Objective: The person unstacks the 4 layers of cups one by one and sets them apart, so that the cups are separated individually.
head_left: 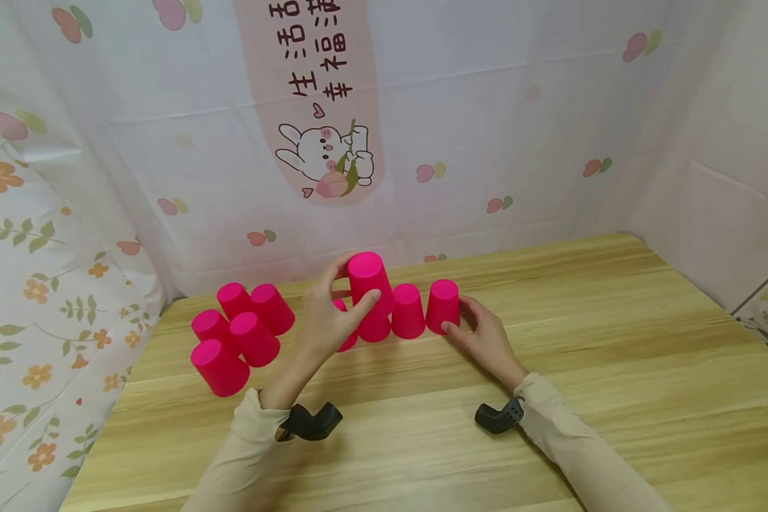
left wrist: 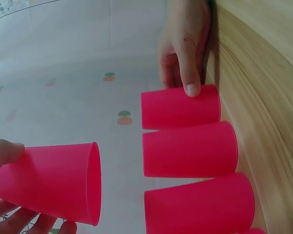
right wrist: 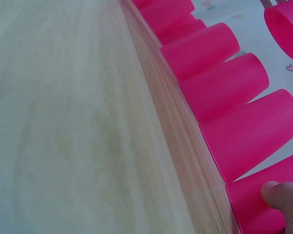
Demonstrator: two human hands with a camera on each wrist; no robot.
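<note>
My left hand point(head_left: 325, 316) holds a bright pink plastic cup point(head_left: 366, 274) upside down, thumb on the near side and fingers round the far side. In the left wrist view, this raised cup point(left wrist: 53, 180) has its open rim apart from the row of upside-down pink cups on the table. My right hand point(head_left: 488, 340) grips the row's rightmost cup point(head_left: 444, 306) low down between thumb and fingers. Beside it stands another pink cup point(head_left: 408, 313). A further cup point(head_left: 374, 330) is partly hidden behind the raised one, and the row's left end is partly covered by my left hand.
Several more upside-down pink cups point(head_left: 220, 368) stand grouped at the left of the wood-grain table point(head_left: 409, 434). A patterned white cloth point(head_left: 461, 107) hangs behind the table, and a flowered cloth point(head_left: 45, 341) hangs along the left side.
</note>
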